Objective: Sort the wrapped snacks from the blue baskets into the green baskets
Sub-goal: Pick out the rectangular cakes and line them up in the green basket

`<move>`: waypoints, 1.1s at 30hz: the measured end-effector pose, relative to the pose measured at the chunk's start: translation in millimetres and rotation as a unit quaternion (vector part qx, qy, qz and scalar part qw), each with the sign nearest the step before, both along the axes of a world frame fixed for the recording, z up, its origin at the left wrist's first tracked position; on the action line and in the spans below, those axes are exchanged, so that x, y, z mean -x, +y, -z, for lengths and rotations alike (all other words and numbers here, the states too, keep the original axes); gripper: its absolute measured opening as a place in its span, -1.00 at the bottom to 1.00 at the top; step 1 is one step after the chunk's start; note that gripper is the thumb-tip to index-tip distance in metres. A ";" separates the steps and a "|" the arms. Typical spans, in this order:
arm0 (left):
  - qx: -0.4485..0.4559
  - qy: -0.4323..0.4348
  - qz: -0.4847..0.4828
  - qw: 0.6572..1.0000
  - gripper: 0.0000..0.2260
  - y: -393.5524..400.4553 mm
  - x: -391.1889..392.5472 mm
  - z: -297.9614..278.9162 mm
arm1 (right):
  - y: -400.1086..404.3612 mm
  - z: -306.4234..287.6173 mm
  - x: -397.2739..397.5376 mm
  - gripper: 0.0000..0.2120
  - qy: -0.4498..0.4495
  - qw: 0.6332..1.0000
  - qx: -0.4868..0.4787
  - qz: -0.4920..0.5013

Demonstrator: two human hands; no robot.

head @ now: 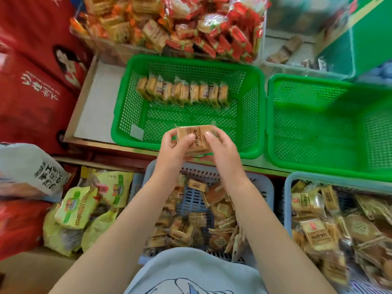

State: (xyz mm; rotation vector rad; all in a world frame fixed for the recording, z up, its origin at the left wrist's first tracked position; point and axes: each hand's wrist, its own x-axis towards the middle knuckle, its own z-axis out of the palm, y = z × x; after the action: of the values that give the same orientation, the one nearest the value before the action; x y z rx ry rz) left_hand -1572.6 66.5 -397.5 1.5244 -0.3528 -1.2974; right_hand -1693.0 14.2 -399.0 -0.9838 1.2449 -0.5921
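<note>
Red cartons [31,85] fill the left side, stacked beside the shelf. On the shelf sit two green baskets side by side: the left green basket [123,115] holds a row of packets [182,93] standing on edge along its far wall, while the right green basket [318,158] shows only bare mesh. Nearer the person are two blue baskets: the middle blue basket [265,185] lies under the forearms with loose wrapped snacks [220,221] scattered in it, and the right blue basket [287,200] is heaped with similar ones. Behind the green baskets a clear tub [101,44] is piled with red-wrapped snacks. Yellow-green bags [78,206] lie at lower left.

Both hands meet over the near rim of the left green basket. The left hand [172,148] and right hand [222,150] pinch a small stack [195,136] of tan packets between thumbs and curled fingers, one at each end; how many packets it holds is hard to tell.
</note>
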 end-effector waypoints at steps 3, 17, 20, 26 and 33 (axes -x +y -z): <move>0.019 0.004 0.065 0.998 -0.61 -20.5 -12.9 5.8 | -23.1 0.9 9.5 -0.65 -0.025 0.996 -0.081 -0.019; -0.114 -0.685 0.264 0.670 -0.58 -23.6 -51.4 92.4 | -171.3 25.1 -6.4 -0.18 0.562 0.807 0.178 -0.028; -0.107 -0.690 0.252 0.670 -0.61 -25.0 -51.7 94.5 | -190.9 41.4 -11.4 -0.16 0.581 0.792 0.174 -0.064; -0.103 -0.689 0.240 0.677 -0.61 -24.8 -49.9 100.3 | -199.0 66.9 -11.7 -0.29 0.594 0.778 0.156 -0.129; -0.103 -0.691 0.239 0.674 -0.61 -24.6 -47.8 100.5 | -191.0 81.5 -10.3 -0.54 0.487 0.858 0.143 -0.078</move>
State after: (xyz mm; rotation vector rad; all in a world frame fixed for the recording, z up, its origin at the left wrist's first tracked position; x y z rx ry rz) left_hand -1524.8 41.9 -498.0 2.4973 -1.6984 -0.2008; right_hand -1682.7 -176.8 -480.5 -1.7315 1.9628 -0.1092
